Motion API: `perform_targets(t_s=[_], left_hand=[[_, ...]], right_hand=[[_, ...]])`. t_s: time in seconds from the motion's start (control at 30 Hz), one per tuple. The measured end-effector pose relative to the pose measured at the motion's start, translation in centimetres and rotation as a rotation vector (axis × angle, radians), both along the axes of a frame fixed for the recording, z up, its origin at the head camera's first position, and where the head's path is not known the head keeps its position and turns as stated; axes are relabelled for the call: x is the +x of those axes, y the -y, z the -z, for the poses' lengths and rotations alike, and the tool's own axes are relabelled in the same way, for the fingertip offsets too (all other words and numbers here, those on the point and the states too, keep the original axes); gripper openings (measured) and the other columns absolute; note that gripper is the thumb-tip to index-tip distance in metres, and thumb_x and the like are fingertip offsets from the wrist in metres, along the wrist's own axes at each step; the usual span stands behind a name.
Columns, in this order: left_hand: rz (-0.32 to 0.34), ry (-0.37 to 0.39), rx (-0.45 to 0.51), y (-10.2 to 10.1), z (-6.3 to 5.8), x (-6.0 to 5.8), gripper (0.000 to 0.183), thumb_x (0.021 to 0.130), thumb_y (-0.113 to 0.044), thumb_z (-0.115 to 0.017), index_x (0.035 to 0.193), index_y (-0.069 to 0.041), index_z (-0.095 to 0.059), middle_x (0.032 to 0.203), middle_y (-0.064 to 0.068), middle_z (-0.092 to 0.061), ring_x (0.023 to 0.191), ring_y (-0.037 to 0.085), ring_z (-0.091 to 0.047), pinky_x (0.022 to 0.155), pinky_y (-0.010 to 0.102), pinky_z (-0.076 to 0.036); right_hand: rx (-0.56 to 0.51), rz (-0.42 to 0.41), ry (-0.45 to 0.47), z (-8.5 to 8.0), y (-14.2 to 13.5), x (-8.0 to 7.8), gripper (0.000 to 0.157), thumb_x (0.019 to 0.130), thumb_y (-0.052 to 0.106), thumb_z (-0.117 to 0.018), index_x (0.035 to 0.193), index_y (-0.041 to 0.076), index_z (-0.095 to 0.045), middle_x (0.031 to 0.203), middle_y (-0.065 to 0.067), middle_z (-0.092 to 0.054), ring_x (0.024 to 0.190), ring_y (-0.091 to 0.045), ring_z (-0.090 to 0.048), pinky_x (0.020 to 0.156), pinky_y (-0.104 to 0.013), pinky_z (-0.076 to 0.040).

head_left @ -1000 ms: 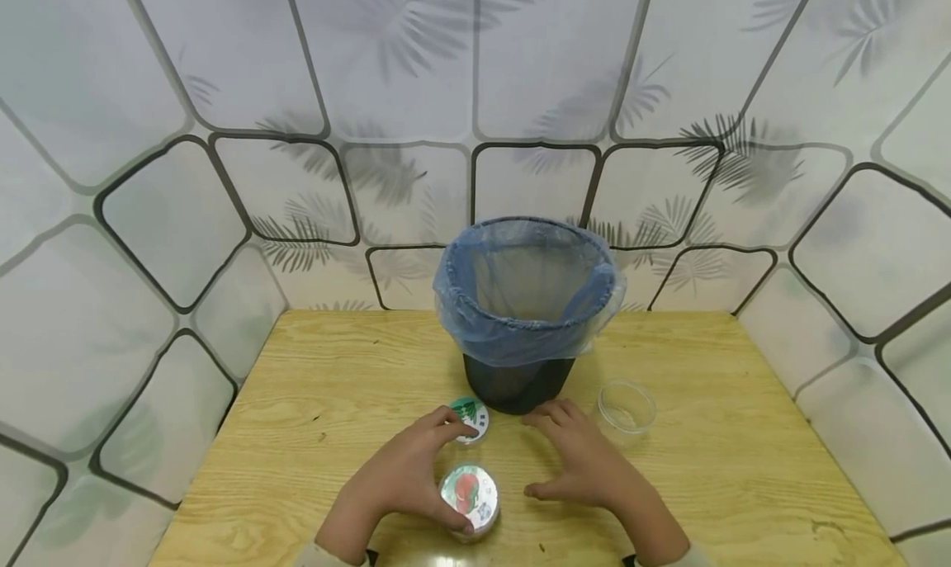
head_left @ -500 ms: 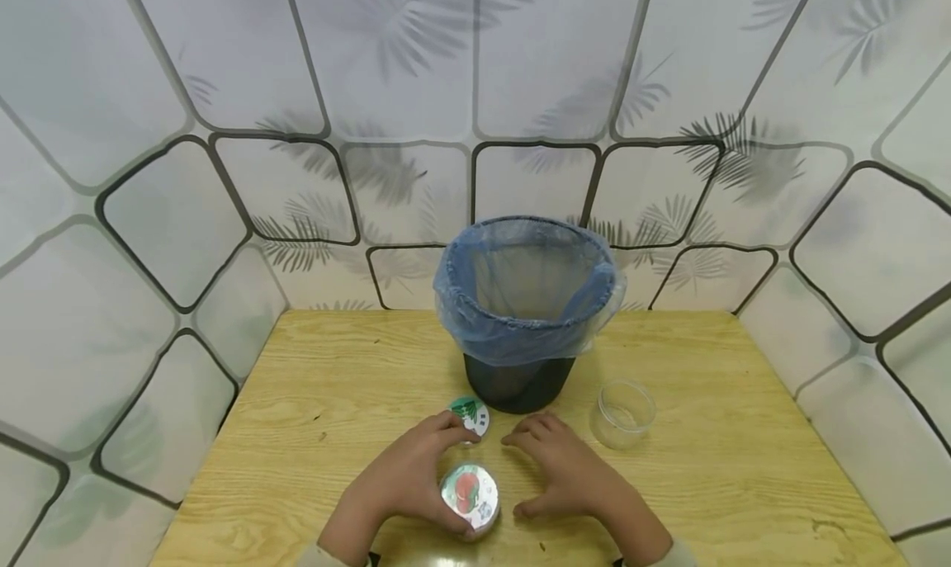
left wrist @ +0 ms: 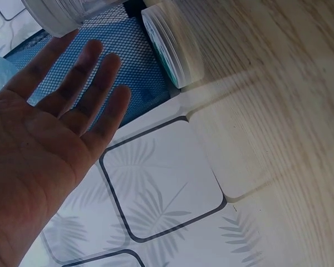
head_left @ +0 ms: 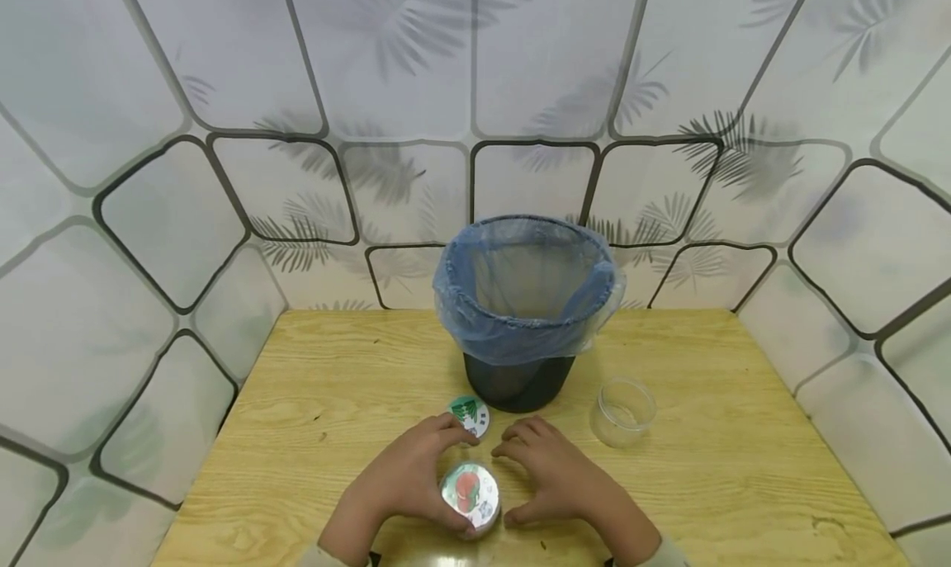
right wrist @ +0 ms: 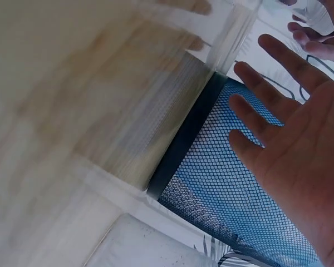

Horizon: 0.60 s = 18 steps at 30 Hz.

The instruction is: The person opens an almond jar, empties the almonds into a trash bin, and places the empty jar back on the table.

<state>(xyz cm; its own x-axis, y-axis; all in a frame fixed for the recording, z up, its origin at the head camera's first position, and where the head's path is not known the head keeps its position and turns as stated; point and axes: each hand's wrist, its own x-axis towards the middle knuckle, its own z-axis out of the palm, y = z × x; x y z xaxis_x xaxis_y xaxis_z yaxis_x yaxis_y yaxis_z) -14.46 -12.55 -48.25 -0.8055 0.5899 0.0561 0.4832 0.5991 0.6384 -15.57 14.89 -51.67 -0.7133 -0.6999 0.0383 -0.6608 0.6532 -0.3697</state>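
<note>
A round clear tub (head_left: 470, 497) with a printed lid showing a red fruit lies between my hands in the head view. My left hand (head_left: 409, 476) curves beside it; its thumb overlaps the near edge of the lid. In the left wrist view, the left fingers (left wrist: 103, 78) are spread and nearly straight, one tip close under the tub's rim (left wrist: 50, 22). Whether it touches is unclear. My right hand (head_left: 553, 476) is on the tub's right side, apart from it, its fingers (right wrist: 273, 89) relaxed. A green-and-white round lid (head_left: 470, 417) lies just beyond the left fingertips.
Behind the hands stands a black mesh bin (head_left: 513, 385) lined with a blue translucent bag (head_left: 527, 336). An uncovered clear cup (head_left: 624, 414) sits to its right on the wooden table (head_left: 334, 385). A patterned wall (head_left: 416, 187) encloses the back and sides.
My right hand has moved left, away from the clear cup and closer to the tub. The left hand and tub stay about where they were.
</note>
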Motion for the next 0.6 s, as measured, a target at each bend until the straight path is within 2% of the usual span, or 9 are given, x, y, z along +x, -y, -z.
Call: perform_targets(t_s=[0.13,0.3,0.47,0.6], left_hand=[[-0.001,-0.016,-0.007,0.0,0.0,0.1,0.088,0.057,-0.066,-0.099,0.129,-0.021,-0.074,0.126,-0.011,-0.065,0.118,0.014,-0.063,0.103,0.037,-0.057],[0.01,-0.024,-0.002,0.1,0.3,0.2,0.091,0.056,-0.067,-0.1,0.126,-0.016,-0.075,0.123,-0.01,-0.066,0.116,0.017,-0.065,0.102,0.037,-0.058],[0.011,-0.011,0.0,0.2,0.3,0.2,0.089,0.055,-0.067,-0.1,0.124,-0.017,-0.075,0.121,-0.013,-0.065,0.115,0.016,-0.065,0.102,0.036,-0.058],[0.007,-0.018,-0.001,0.2,0.1,0.3,0.088,0.054,-0.067,-0.1,0.122,-0.017,-0.075,0.119,-0.012,-0.067,0.114,0.011,-0.064,0.102,0.036,-0.057]], right_hand=[[0.017,0.005,-0.004,0.1,0.3,0.0,0.074,0.072,0.06,-0.093,0.131,0.022,-0.072,0.136,0.001,-0.062,0.135,-0.024,-0.053,0.113,-0.052,-0.05],[0.017,0.002,0.039,0.1,0.6,0.1,0.071,0.072,0.06,-0.093,0.13,0.024,-0.072,0.137,0.001,-0.062,0.136,-0.026,-0.053,0.113,-0.054,-0.05],[0.027,0.009,0.092,0.3,0.9,0.2,0.068,0.072,0.057,-0.093,0.13,0.03,-0.071,0.14,0.003,-0.061,0.14,-0.025,-0.05,0.116,-0.053,-0.048],[0.018,-0.001,0.1,0.1,1.1,0.3,0.067,0.072,0.056,-0.094,0.129,0.03,-0.071,0.14,0.004,-0.061,0.14,-0.023,-0.05,0.116,-0.05,-0.048]])
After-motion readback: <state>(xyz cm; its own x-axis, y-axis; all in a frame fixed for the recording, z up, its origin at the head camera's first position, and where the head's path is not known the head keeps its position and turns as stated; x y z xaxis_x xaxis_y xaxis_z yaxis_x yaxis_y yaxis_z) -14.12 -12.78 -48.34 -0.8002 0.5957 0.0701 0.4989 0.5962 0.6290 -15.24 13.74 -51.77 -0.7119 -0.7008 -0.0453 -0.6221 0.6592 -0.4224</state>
